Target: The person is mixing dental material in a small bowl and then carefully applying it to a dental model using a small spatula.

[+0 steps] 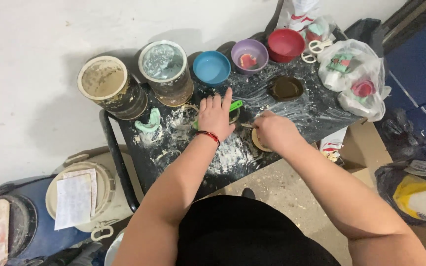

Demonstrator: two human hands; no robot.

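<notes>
Seen from above, you lean over a small black tabletop [316,116] dusted with white powder. Your left hand [215,117], a red band at the wrist, lies flat with fingers spread, pressing on a green-handled tool [234,105] whose tip shows just past your fingers. Your right hand [273,130] is curled narrow around a thin metal tool [248,125], most of it hidden by the fingers, and rests on a round tan mould [258,142] at the tabletop's near edge; how much of the mould your palm covers cannot be told.

A pale green dental tray [150,121] lies in the powder to the left of your left hand, well apart from it. Behind it stand two large stained tubs [112,88], one holding tan powder, the other [166,74] a whitish mass. Along the back edge sit a blue bowl [211,67], a purple bowl [249,55] with a pink cast inside, and a red bowl [285,44]. White-handled scissors [315,48] lie beside the red bowl, a dark brown dish [286,88] nearer you, and a clear plastic bag [356,79] of coloured pieces at the right end. A white lidded bucket [103,189] with a paper slip on top stands on the floor at left
</notes>
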